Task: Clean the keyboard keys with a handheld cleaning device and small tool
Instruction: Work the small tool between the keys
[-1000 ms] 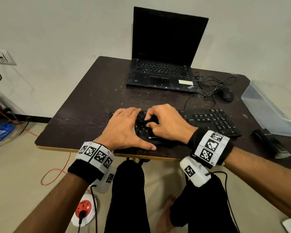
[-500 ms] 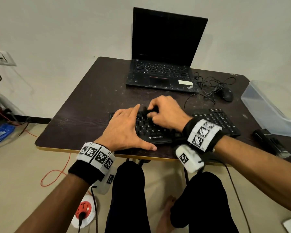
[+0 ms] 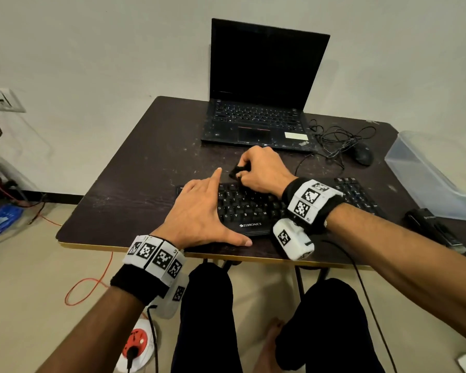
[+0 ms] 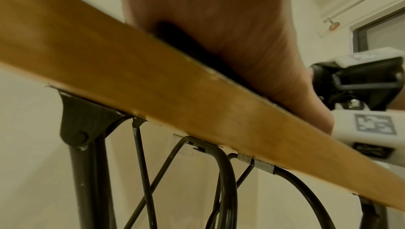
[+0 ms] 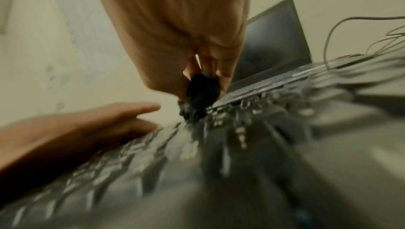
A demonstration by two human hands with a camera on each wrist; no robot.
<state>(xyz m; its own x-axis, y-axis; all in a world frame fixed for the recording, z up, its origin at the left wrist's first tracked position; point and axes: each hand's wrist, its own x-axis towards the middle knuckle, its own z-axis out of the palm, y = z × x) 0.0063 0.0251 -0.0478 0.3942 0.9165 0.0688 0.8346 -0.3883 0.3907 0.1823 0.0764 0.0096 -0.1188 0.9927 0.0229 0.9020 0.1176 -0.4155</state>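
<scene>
A black Zebronics keyboard [image 3: 249, 208] lies near the front edge of the dark table [image 3: 135, 184]. My left hand [image 3: 199, 211] lies flat on its left end, fingers straight, the thumb stretched along the keyboard's front edge. My right hand [image 3: 258, 170] is at the keyboard's far edge and pinches a small black tool [image 3: 236, 170] in curled fingers. In the blurred right wrist view the black tool [image 5: 201, 92] touches the top key rows, with the left hand's fingers [image 5: 122, 113] just to its left. The left wrist view shows only the palm [image 4: 219, 30] on the table's wooden edge [image 4: 153, 85].
An open black laptop [image 3: 258, 103] stands at the back of the table. A mouse [image 3: 362, 154] with tangled cable lies to its right. A clear plastic box [image 3: 431, 173] and a black handheld device [image 3: 433, 230] are at the right edge. A red-and-white extension socket [image 3: 136, 343] lies on the floor.
My right hand has moved with the tool from the keyboard's middle rows away from me to its far edge. The left hand has stayed in place, its index finger now lifted.
</scene>
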